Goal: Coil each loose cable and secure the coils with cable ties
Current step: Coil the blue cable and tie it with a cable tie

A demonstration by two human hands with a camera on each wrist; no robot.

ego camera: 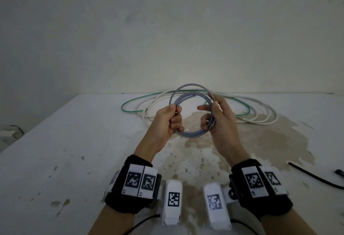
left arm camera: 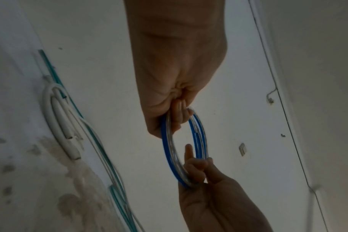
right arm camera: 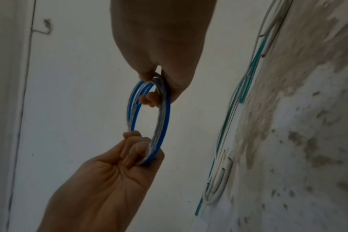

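A blue and clear cable coil (ego camera: 192, 134) of several loops hangs in the air above the white table (ego camera: 74, 141). My left hand (ego camera: 170, 121) grips the coil's left side with curled fingers. My right hand (ego camera: 214, 117) grips its right side, thumb over the loops and index finger stretched out. One wider loop (ego camera: 189, 85) stands up above the rest. The left wrist view shows the coil (left arm camera: 169, 150) edge-on between both hands, as does the right wrist view, coil (right arm camera: 163, 122). Behind the coil on the table lie a loose green cable (ego camera: 130, 102) and a loose white cable (ego camera: 268, 121).
A black cable tie (ego camera: 314, 178) lies at the table's right edge, with a small dark piece (ego camera: 339, 171) beside it. A brown stain (ego camera: 251, 141) covers the table's middle and right. A wall rises right behind the table.
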